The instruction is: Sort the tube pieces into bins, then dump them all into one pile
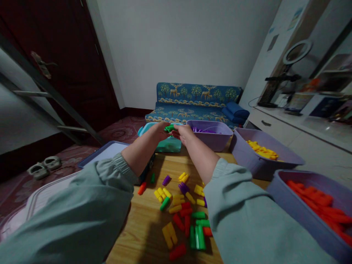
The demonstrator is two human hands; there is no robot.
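My left hand [162, 129] and my right hand [184, 133] come together over a teal plastic bin [168, 146] at the far side of the wooden table. Several green plastic pieces [170, 128] show between my hands, with my fingers curved beneath and beside them. Blur hides exactly how the fingers touch them. Nearer to me, between my sleeves, loose toy pieces lie scattered on the table: green tubes [198, 237], red pieces [178, 252], yellow pieces [169, 234] and a purple piece [166, 180].
A purple bin [213, 141] with purple pieces stands right of the teal one. Bins with yellow pieces [262, 150] and red pieces [319, 200] line the right side. A dark-edged tray or lid [106, 153] lies at left. A blue patterned sofa [192, 101] is beyond the table.
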